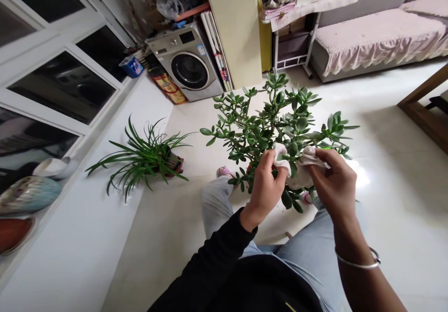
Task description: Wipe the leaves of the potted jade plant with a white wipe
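A leafy jade plant (269,121) stands on the floor between my knees, its pot mostly hidden by leaves and my hands. My left hand (264,188) is closed, pinching one end of a crumpled white cloth (299,172). The other end of that cloth is gripped by my right hand (334,183), fingers curled round it. The cloth is pressed around a leaf low at the front of the plant. A silver bangle (360,261) sits on my right wrist. My left arm wears a black sleeve.
A spider plant (147,156) in a red pot stands to the left by a white ledge (70,237) with dishes. Behind are a washing machine (187,62), a shelf rack (297,46) and a covered sofa (378,39). A wooden frame (425,111) is at right.
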Demonstrator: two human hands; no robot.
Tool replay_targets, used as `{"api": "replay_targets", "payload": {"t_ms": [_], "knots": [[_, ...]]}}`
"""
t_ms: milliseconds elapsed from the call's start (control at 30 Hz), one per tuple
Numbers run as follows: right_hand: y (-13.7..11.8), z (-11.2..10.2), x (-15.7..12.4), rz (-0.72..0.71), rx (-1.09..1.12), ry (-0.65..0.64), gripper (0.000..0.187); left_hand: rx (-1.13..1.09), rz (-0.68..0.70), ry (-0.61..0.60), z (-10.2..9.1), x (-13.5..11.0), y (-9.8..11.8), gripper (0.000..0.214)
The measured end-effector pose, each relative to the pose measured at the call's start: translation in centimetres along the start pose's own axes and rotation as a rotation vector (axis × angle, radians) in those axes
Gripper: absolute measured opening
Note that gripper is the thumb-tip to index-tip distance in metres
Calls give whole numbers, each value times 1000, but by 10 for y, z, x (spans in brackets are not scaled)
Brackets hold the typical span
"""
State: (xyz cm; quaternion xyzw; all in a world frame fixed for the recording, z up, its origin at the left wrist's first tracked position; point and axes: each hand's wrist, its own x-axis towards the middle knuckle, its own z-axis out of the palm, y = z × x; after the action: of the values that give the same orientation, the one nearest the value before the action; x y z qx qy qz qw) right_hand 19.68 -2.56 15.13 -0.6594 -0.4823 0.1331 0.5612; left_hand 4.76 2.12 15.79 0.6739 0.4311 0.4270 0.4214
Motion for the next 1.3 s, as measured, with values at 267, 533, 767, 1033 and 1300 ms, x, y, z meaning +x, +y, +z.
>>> {"api": "replay_targets", "payload": {"t_ms": [267, 533, 767, 1033, 1300], "knots": [[2, 6, 1, 1, -3, -13, 18, 233, 67, 55, 4, 9, 0, 20], [4, 11, -1, 120, 23, -5, 19, 249, 5, 112, 6, 8, 2, 21], [6, 5, -5, 145, 23, 1, 31, 172, -31, 101, 3, 8, 1, 30], [1, 8, -2, 214, 119, 44, 7, 220, -105, 84, 2, 7, 7, 16], [6, 5, -7, 215, -4, 68, 29, 145, -63, 120, -1, 6, 3, 28]]}}
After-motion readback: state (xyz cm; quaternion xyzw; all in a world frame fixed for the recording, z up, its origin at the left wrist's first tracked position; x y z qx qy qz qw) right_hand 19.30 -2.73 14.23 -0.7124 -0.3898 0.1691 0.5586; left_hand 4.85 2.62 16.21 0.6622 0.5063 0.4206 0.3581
